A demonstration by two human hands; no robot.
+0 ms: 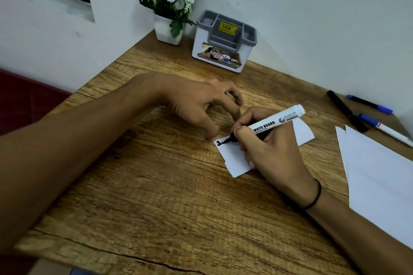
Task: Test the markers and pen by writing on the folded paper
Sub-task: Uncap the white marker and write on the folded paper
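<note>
A small folded white paper (234, 158) lies on the wooden desk (156, 196). My right hand (272, 152) grips a white whiteboard marker (277, 119) with a black tip, pressed on the paper's upper left corner, where black marks (224, 141) show. My left hand (201, 100) spreads its fingertips on the paper's top edge, holding it flat. At the far right lie a black pen (345, 109), a blue pen (369, 104) and a white marker with a blue cap (384, 128).
A grey and white pen holder (223, 42) and a white pot of artificial flowers (168, 6) stand at the back by the wall. Loose white sheets (380, 181) lie at the right. A dark red seat (26, 100) is left of the desk.
</note>
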